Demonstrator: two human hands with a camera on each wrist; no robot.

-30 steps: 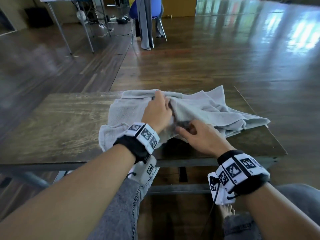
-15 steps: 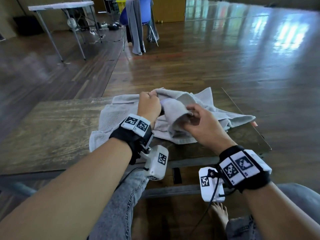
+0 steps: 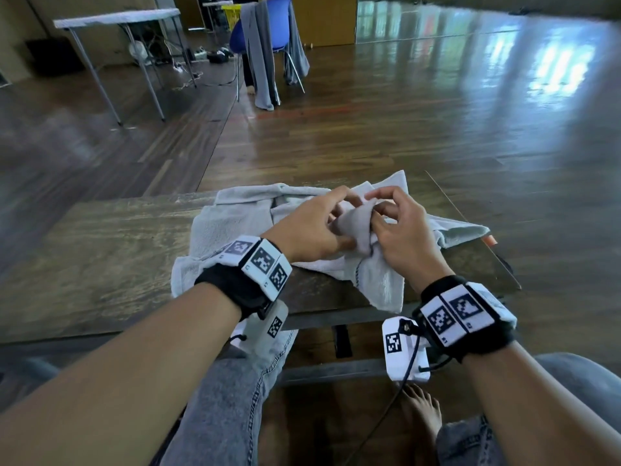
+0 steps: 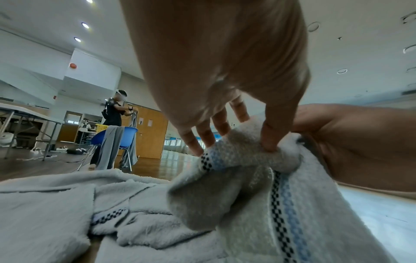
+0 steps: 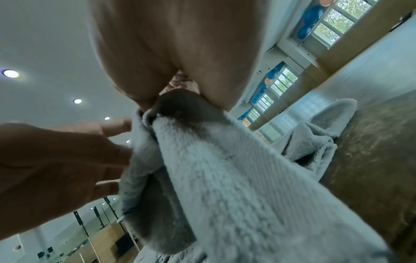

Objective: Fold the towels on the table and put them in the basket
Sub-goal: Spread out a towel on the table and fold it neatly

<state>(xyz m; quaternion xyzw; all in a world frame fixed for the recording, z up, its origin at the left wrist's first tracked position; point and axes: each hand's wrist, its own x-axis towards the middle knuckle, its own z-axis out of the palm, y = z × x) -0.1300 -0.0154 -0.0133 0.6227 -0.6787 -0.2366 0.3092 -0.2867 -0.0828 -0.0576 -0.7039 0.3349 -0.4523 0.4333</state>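
Towel (image 3: 242, 227): crumpled on bench (image 3: 100, 250), one bunched edge lifted at centre. Left hand (image 3: 309, 227) pinches bunch; right hand (image 3: 400, 230) grips it beside left, likely seeking corner to spread for folding. Basket unseen.

- I see bare table (image 3: 100, 250) to my left, room for a hand to pass over.
- The towel (image 3: 232, 223) heaps the middle and right, one corner hanging over the near edge (bunched highest between my hands).
- My left hand (image 3: 309, 227) and right hand (image 3: 403, 230) crowd each other there, almost no gap.
- Only a thin strip of table lies right of the towel.
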